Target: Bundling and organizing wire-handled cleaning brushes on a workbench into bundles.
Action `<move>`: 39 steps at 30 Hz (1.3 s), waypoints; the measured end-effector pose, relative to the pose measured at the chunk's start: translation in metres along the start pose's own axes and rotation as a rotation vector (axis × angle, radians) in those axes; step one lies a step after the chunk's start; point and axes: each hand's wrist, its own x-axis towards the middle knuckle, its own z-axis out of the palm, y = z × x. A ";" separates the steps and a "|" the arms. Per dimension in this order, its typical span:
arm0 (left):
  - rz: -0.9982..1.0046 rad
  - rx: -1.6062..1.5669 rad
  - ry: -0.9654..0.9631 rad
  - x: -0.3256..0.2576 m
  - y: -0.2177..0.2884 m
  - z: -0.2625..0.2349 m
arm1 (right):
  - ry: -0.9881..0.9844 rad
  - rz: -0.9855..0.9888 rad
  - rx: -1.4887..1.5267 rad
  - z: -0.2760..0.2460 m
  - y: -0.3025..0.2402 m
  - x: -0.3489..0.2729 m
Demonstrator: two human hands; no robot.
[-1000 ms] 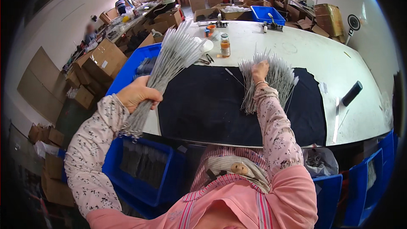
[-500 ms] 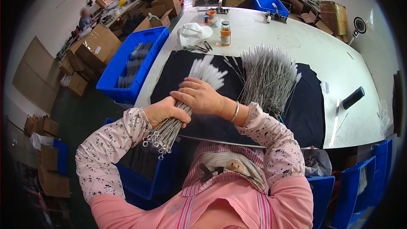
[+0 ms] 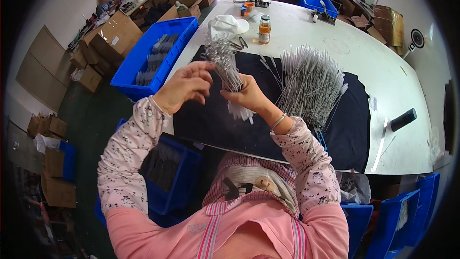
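A bundle of thin wire straw brushes (image 3: 226, 62) stands over the black cloth (image 3: 201, 124), looped wire ends pointing away from me and white bristle ends toward me. My right hand (image 3: 248, 93) is wrapped round the bundle near its middle. Just left of it, my left hand (image 3: 186, 86) is off the brushes, its fingers apart and slightly curled. To the right on the cloth lies a large pile of similar brushes (image 3: 311, 81), white bristles at the far end and wire ends near me.
A blue crate (image 3: 160, 79) with brush bundles stands left of the table; another blue crate (image 3: 189, 177) sits below the table edge. On the white table (image 3: 383, 81) are a cap (image 3: 224, 28), a glass bottle (image 3: 264, 29), a dark cylinder (image 3: 403, 120) and a metal ruler (image 3: 380, 146).
The bundle has been turned end for end, its loops now pointing away from me. My left hand has let go of it, while my right hand grips it. The view has shifted slightly.
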 end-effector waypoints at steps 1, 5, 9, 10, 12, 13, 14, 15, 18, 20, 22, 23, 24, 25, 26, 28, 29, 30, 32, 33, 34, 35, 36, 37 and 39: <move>0.008 0.001 0.004 0.003 -0.004 0.001 | 0.009 0.038 0.093 0.001 0.000 0.000; 0.743 0.362 -0.002 0.026 -0.008 0.034 | -0.094 -0.005 0.182 0.007 0.003 0.001; 0.608 0.284 -0.037 0.034 0.000 0.046 | 0.127 -0.184 0.111 0.019 -0.009 0.002; 0.595 0.223 -0.004 0.036 -0.002 0.046 | 0.044 -0.322 -0.041 0.013 -0.010 0.006; 0.627 0.119 0.041 0.048 -0.012 0.040 | 0.010 -0.259 0.007 -0.009 -0.002 0.008; 0.619 0.113 0.044 0.054 -0.019 0.037 | -0.027 -0.205 0.061 -0.018 -0.001 0.009; 0.610 0.096 0.064 0.060 -0.027 0.035 | 0.079 -0.271 0.116 -0.028 -0.001 0.012; 0.596 0.076 0.082 0.066 -0.034 0.036 | 0.191 -0.330 0.171 -0.035 -0.009 0.016; 0.574 0.073 0.089 0.069 -0.047 0.051 | 0.207 -0.606 -0.186 -0.030 -0.087 0.033; 0.672 0.141 0.070 0.076 -0.056 0.053 | 0.099 -0.843 -0.558 -0.024 -0.113 0.051; 0.774 0.285 0.118 0.085 -0.066 0.045 | 0.046 -1.054 -0.911 -0.010 -0.125 0.069; 0.813 0.272 0.154 0.088 -0.071 0.046 | 0.055 -1.200 -1.071 -0.006 -0.127 0.074; 0.784 0.119 0.130 0.086 -0.068 0.053 | -0.017 -1.156 -0.968 -0.007 -0.125 0.070; 0.774 0.110 0.128 0.085 -0.064 0.053 | -0.019 -1.142 -0.967 -0.013 -0.108 0.073; 0.773 0.217 0.132 0.085 -0.062 0.049 | -0.256 -1.051 -1.207 -0.023 -0.079 0.080; 0.736 0.198 0.142 0.092 -0.069 0.041 | -0.356 -0.822 -1.241 -0.025 -0.049 0.093; 0.729 0.190 0.141 0.097 -0.074 0.037 | -0.362 -0.812 -1.237 -0.025 -0.042 0.094; 0.765 0.247 0.180 0.101 -0.076 0.036 | -0.410 -0.748 -1.234 -0.025 -0.041 0.094; 0.785 0.306 0.222 0.098 -0.076 0.034 | -0.635 -0.817 -0.997 -0.029 -0.053 0.106; 0.766 0.222 0.192 0.100 -0.074 0.035 | -0.636 -0.804 -0.996 -0.030 -0.050 0.105; 0.747 0.137 0.161 0.102 -0.072 0.037 | -0.616 -0.760 -1.107 -0.029 -0.046 0.106; 0.741 0.128 0.153 0.104 -0.069 0.037 | -0.596 -0.714 -1.217 -0.029 -0.042 0.105; 0.770 0.181 0.170 0.103 -0.065 0.036 | -0.599 -0.707 -1.210 -0.028 -0.042 0.107; 0.800 0.234 0.185 0.102 -0.063 0.036 | -0.592 -0.695 -1.263 -0.028 -0.044 0.111; 0.766 0.157 0.186 0.108 -0.062 0.032 | -0.572 -0.670 -1.375 -0.026 -0.049 0.116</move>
